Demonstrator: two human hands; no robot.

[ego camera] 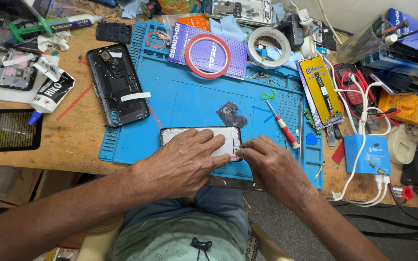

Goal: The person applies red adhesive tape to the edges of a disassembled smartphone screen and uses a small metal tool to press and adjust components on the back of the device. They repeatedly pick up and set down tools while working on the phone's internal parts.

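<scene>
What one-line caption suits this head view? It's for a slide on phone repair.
Left hand presses a white phone panel flat on the blue mat while the right hand works its edge.

Bright, even light, soft shadows, sharp focus, with wide-angle bending at the edges.

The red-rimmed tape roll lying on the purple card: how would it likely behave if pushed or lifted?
The red tape roll lies flat on its side, so it would probably slide rather than roll. It is a thin, open ring, so likely light. Stood on edge, it could roll off the blue mat.
</scene>
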